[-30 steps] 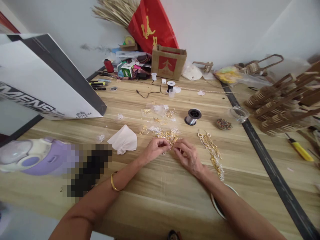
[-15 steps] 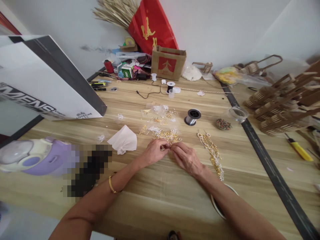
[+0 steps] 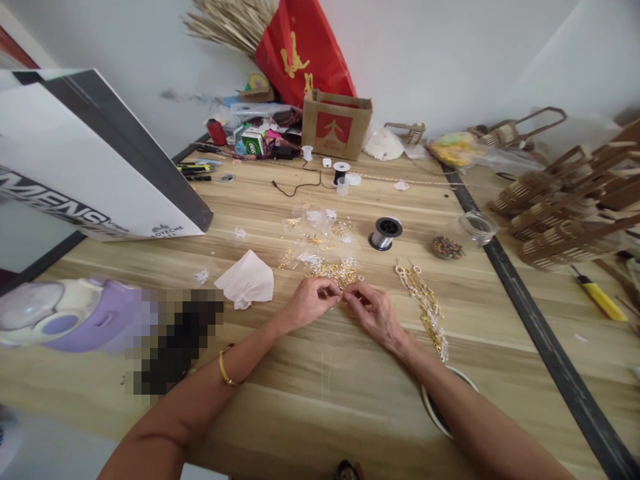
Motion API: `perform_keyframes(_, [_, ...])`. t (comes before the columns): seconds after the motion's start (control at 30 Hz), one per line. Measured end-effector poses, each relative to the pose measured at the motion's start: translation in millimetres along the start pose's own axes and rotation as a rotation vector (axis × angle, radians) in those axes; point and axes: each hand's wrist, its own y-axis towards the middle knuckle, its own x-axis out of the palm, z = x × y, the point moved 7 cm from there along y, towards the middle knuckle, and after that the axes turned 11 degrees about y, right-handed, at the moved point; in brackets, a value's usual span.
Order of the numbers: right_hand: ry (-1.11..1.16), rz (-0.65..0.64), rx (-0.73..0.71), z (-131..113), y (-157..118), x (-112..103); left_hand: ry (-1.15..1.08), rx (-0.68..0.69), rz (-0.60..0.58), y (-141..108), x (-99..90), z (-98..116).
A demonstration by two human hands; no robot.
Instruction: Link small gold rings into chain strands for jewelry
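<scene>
My left hand [image 3: 313,303] and my right hand [image 3: 373,310] meet fingertip to fingertip over the wooden table [image 3: 320,400]. Both are closed in a pinch; whatever sits between the fingertips is too small to name. Just beyond them lies a pile of small gold and silver findings [image 3: 333,270], partly covered by my fingers. To the right of my right hand, several gold and silver chains [image 3: 427,310] stretch out in a bundle. A pale cloth [image 3: 247,280] rests left of my left hand. My right forearm partly hides a round, white-rimmed thing [image 3: 440,417].
A spool of silver wire [image 3: 385,233] stands beyond my right hand, with a jar of beads [image 3: 450,247] farther right. A large white box [image 3: 100,173] and a purple-white bottle [image 3: 85,317] stand left. A brown paper bag [image 3: 336,127] stands at the back.
My right hand's fingers have curled and lifted a little, opening a gap behind the pinch. My left hand stays nearly in place. The things on the table look unchanged.
</scene>
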Motion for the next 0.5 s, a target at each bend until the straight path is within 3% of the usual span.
perform_keyframes(0.17, [0.057, 0.018, 0.102, 8.3, -0.5, 0.0, -0.004, 0.037, 0.027, -1.2, 0.0, 2.6])
perform_keyframes(0.5, [0.469, -0.073, 0.392, 24.7, 2.2, 5.9, 0.124, 0.225, 0.125, -4.7, 0.3, 9.8])
